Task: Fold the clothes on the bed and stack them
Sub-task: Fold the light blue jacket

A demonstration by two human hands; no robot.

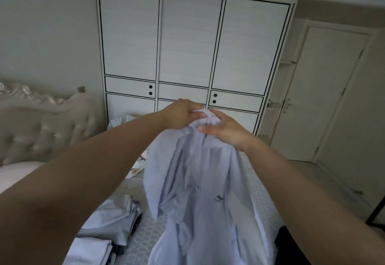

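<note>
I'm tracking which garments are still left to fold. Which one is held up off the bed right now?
The pale blue shirt, gripped at its collar by both hands and hanging. The other clothes lie on the bed.

Readable text: I find none anywhere.
Pale lilac cotton shirt (200,191): I make out one small dark chest emblem, too blurred for me to read as letters.

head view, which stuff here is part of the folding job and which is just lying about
Part of the job:
- pale blue shirt, held up at its collar by the left hand and right hand
- folded stack at the lower left of the bed
- patterned garment still unfolded

Just there:
- wardrobe
- door
- headboard
</note>
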